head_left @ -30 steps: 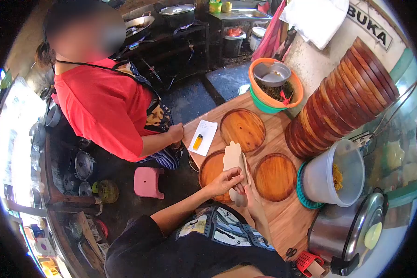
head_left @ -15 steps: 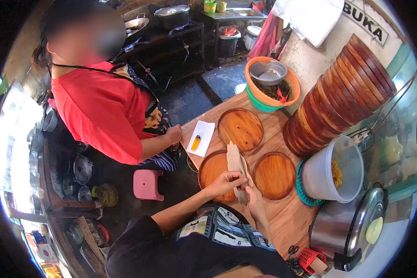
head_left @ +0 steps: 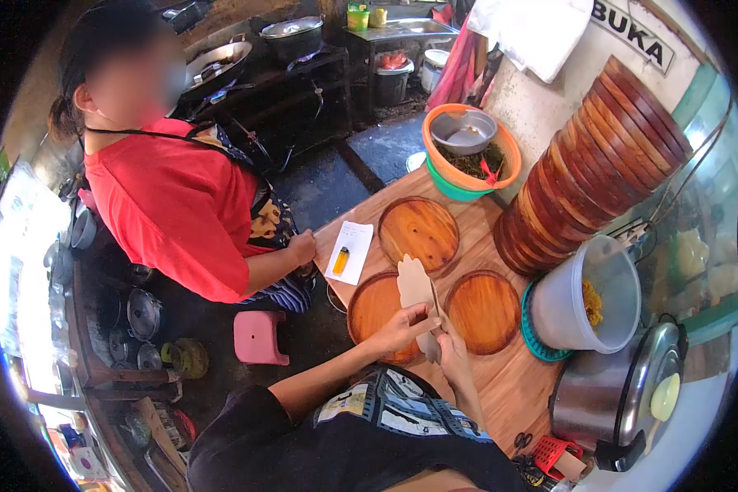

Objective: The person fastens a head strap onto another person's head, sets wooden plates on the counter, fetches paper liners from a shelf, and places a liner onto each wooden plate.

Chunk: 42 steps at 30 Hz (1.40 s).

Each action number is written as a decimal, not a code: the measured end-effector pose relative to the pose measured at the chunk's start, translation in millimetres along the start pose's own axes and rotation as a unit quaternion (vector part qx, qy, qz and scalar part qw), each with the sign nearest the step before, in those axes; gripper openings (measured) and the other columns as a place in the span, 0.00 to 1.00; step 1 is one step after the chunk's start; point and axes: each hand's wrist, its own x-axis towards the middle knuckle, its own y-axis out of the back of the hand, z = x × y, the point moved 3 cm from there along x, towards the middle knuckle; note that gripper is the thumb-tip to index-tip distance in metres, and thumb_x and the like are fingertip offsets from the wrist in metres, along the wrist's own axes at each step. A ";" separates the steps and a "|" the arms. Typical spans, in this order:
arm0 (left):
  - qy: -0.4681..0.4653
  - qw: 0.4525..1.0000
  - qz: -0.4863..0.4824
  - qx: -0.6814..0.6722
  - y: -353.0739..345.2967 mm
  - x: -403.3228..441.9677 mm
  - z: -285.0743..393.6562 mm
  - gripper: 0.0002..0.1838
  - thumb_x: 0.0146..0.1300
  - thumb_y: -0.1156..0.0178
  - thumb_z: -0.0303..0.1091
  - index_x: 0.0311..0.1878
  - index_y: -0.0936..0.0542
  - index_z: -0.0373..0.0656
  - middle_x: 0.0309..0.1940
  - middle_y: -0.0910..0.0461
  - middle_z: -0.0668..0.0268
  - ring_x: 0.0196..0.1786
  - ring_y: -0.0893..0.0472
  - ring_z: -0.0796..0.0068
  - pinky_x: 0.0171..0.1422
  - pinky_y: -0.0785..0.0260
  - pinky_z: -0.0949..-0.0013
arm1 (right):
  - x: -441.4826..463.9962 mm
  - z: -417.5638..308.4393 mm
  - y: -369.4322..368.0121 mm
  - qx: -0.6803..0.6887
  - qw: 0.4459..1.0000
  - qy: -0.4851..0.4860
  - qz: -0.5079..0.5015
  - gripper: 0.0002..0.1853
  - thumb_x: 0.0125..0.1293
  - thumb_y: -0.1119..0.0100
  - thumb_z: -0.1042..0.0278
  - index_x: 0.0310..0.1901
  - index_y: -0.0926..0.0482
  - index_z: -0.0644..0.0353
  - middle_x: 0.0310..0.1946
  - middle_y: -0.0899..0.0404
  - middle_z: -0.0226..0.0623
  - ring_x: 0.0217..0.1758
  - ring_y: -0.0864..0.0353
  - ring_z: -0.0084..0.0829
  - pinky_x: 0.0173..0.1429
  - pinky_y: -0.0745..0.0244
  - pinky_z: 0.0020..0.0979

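Both my hands are on a stack of brown paper sheets with scalloped edges (head_left: 415, 283), above the wooden table. My left hand (head_left: 403, 328) pinches the sheets from the left side. On their lower right, my right hand (head_left: 453, 353) is closed round the edge. Three round wooden plates lie about the paper: one beyond it (head_left: 419, 233), one to the right (head_left: 483, 312), and one at the left (head_left: 375, 309), partly hidden by my left hand. A white note (head_left: 355, 238) with a yellow lighter (head_left: 341, 261) on it lies near the table's left edge.
A person in red (head_left: 168, 209) stands at the left, one hand on the table edge. Stacked wooden plates (head_left: 590, 168), an orange basin (head_left: 510, 156), a clear tub (head_left: 559, 299) and a metal pot (head_left: 586, 402) line the right. A pink stool (head_left: 256, 336) is on the floor.
The paper sheets have turned so their broad face shows again, after being seen more edge-on half a second ago. The whole view has shifted slightly.
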 end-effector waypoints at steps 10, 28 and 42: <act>-0.002 0.999 0.043 -0.010 4.6 1.4 -3.7 0.07 0.69 0.47 0.31 0.43 0.23 0.39 0.35 0.24 0.76 0.39 0.27 0.86 0.46 0.33 0.78 | -3.4 28.6 23.5 -0.041 0.992 0.030 0.114 0.19 0.73 0.58 0.70 0.60 0.31 0.71 0.50 0.22 0.38 0.54 0.26 0.27 0.59 0.34 0.28; 0.163 0.868 0.369 0.290 155.2 -70.4 -139.8 0.20 0.50 0.47 0.25 0.50 0.26 0.36 0.33 0.21 0.53 0.36 0.20 0.62 0.41 0.28 0.64 | -27.2 0.5 96.7 -0.064 0.921 0.129 0.361 0.18 0.75 0.58 0.64 0.59 0.32 0.67 0.53 0.26 0.41 0.52 0.26 0.27 0.56 0.31 0.30; 0.129 0.877 0.386 0.256 156.8 -70.3 -126.3 0.20 0.51 0.49 0.22 0.51 0.26 0.37 0.39 0.19 0.48 0.43 0.18 0.59 0.48 0.28 0.64 | -19.9 -9.2 88.4 -0.066 0.921 0.159 0.350 0.17 0.74 0.56 0.66 0.58 0.31 0.66 0.52 0.24 0.35 0.53 0.27 0.24 0.58 0.33 0.26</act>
